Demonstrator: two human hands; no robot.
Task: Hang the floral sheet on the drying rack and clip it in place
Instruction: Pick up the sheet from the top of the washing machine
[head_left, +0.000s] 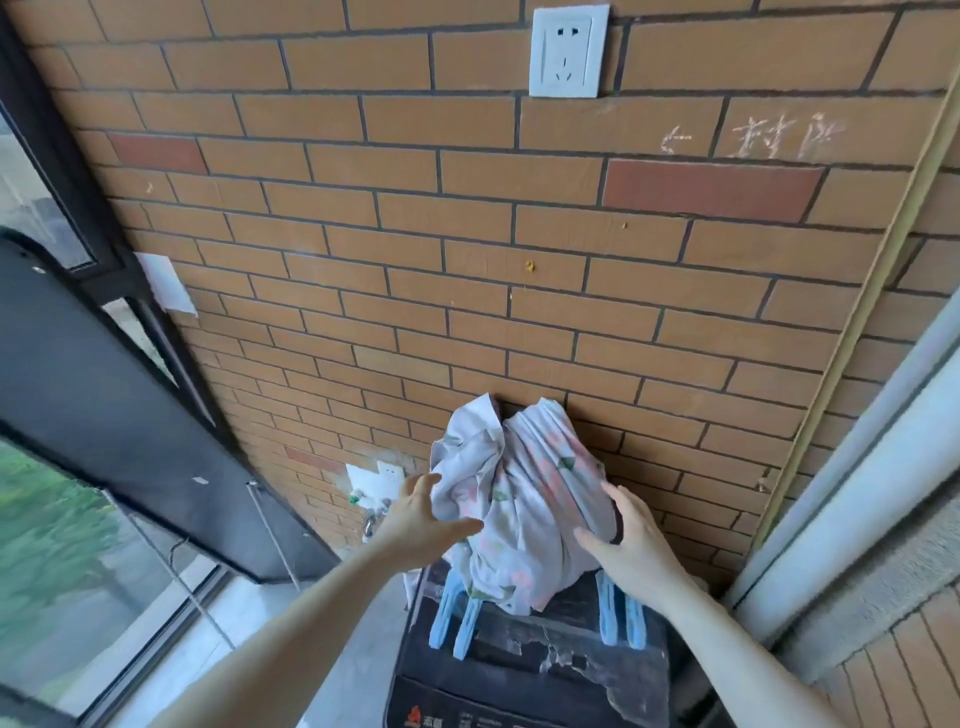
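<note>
Head view, floral sheet (524, 499) bunched between both hands

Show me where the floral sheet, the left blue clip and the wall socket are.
floral sheet (524, 499): head view, middle of the bundle.
left blue clip (457, 621): head view, its legs.
wall socket (569, 51): head view, plate centre.

Brick wall (467, 312) just behind sheet (524, 519)

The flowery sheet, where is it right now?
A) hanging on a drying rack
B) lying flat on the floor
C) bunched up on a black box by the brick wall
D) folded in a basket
C: the floral sheet sits crumpled on the black box, with blue clips beside it and both hands reaching for it.
</note>
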